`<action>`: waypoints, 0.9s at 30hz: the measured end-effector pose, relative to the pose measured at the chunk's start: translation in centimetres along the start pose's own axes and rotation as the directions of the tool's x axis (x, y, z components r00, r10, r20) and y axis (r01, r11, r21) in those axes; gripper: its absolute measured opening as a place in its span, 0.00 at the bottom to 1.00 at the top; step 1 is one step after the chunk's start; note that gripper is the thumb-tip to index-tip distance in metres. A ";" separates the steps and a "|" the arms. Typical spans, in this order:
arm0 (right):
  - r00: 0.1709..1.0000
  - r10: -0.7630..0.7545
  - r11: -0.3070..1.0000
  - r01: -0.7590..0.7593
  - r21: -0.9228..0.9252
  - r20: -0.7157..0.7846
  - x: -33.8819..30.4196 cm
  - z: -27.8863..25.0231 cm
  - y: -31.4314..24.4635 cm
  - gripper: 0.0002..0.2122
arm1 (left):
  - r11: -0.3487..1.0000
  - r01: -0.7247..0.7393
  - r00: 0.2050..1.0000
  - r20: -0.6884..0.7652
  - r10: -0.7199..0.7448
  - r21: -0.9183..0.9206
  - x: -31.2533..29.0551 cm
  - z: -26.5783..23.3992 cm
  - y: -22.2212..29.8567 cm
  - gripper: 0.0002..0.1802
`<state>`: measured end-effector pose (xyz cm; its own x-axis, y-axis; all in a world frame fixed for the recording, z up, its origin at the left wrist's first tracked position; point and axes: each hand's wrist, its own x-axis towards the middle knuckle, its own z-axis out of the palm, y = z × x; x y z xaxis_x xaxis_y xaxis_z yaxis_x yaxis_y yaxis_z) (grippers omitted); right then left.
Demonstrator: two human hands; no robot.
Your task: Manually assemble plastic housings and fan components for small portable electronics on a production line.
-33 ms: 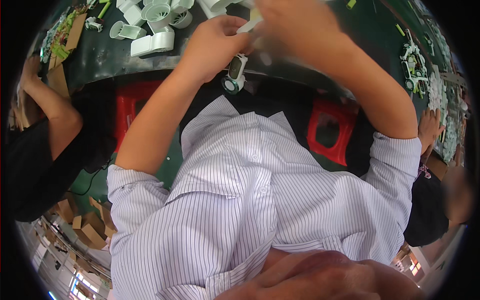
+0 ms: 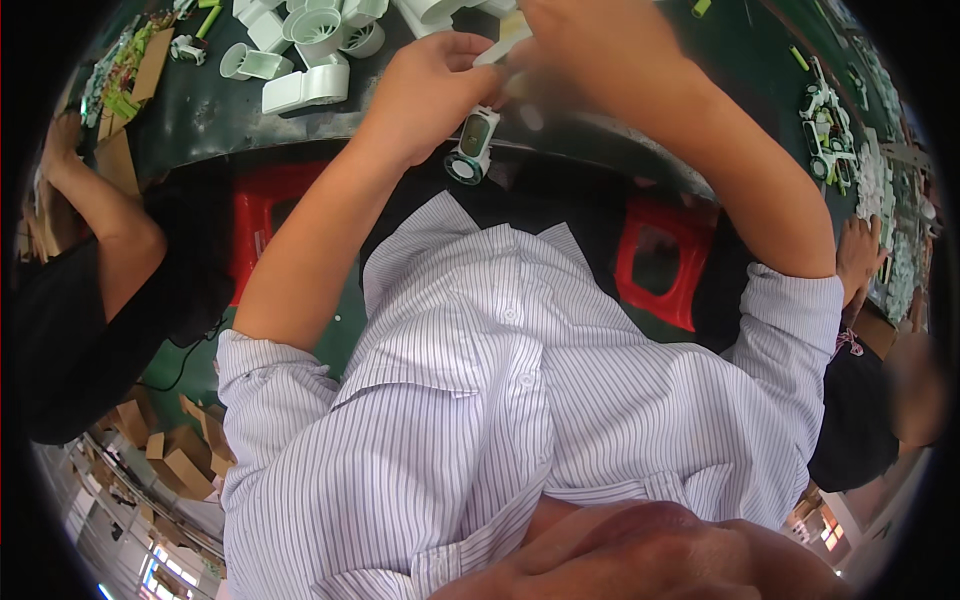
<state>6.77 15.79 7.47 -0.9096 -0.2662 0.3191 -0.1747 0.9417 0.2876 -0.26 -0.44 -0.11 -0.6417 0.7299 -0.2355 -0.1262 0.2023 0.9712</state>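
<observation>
My left hand (image 2: 430, 90) is closed at the table's near edge, its thumb and fingers round a white plastic part (image 2: 500, 50). Below these fingers hangs a small white piece (image 2: 473, 145) with an oval olive window and a dark-ringed round end. It juts past the table edge, and whether it joins the upper part is hidden. My right hand (image 2: 590, 45) is right beside the left one, over the upper end of the white part. Its fingers are blurred and partly cut off by the upper rim, so what they grip does not show.
White plastic cups and housings (image 2: 315, 50) lie piled left of my hands on the dark green table (image 2: 200, 125). At right stand several white-and-green assemblies (image 2: 828, 135). Co-workers' arms (image 2: 110, 215) reach in from both sides. Red stools (image 2: 665, 260) are under the table; cardboard boxes (image 2: 185, 460) lie lower left.
The hanging white piece has swung slightly to the right and up. My right hand has shifted a little; the left hand stays nearly in place.
</observation>
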 end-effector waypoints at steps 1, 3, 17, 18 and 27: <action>1.000 -0.011 0.999 0.011 0.033 0.010 -0.1 0.0 0.1 0.09 | 1.000 -0.008 1.000 -0.025 0.008 -0.013 0.0 0.1 -0.1 0.23; 0.998 -0.056 0.998 0.055 0.040 0.020 -0.1 0.1 0.4 0.12 | 0.999 -0.007 0.999 -0.050 0.005 -0.039 0.0 0.3 0.2 0.24; 0.877 0.394 0.340 -0.418 0.843 0.276 -3.6 1.5 3.9 0.18 | 0.959 0.065 0.991 0.132 -0.029 -0.277 0.0 -0.8 0.2 0.20; 0.828 0.297 0.002 -0.499 0.867 0.475 -4.3 2.0 3.5 0.19 | 0.960 0.069 0.989 0.142 -0.032 -0.270 0.0 -0.7 0.4 0.20; 0.907 0.298 -0.232 -0.233 0.944 0.297 -4.6 3.8 1.8 0.21 | 0.989 -0.038 0.998 0.050 0.046 -0.144 -0.9 1.1 1.8 0.22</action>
<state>9.16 19.52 3.12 -0.9892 0.0998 0.1071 -0.1038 0.0379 -0.9939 0.87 0.01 1.84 -0.6084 0.7700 -0.1922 -0.2094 0.0778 0.9747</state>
